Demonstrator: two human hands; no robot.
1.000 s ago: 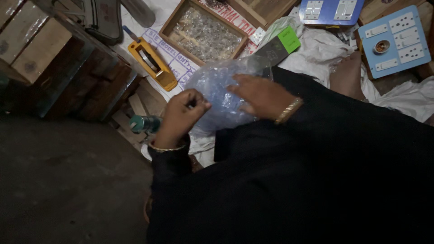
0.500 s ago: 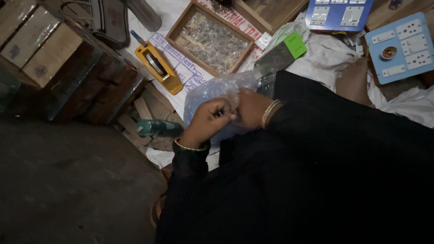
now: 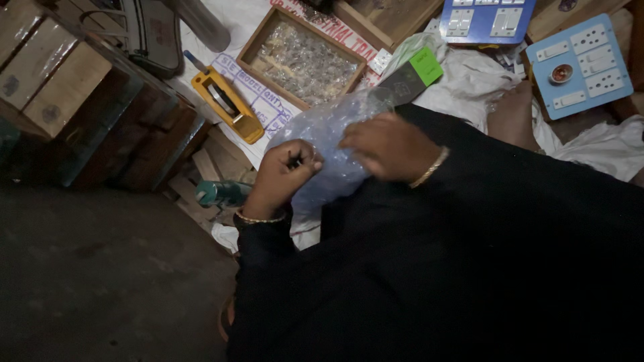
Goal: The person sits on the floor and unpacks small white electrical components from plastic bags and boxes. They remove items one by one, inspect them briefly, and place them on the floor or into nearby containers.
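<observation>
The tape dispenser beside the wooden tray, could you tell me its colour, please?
Yellow tape dispenser, head view.

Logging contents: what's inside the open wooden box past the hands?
The wooden box shows only crinkled clear bubble wrap filling it. Anything beneath that wrap is covered, so I cannot tell what it holds.

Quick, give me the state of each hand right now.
Left hand: closed, fingers curled into the bubble wrap bundle, gripping its edge.
Right hand: open, laid flat on top of the bundle, pressing it down.
</observation>
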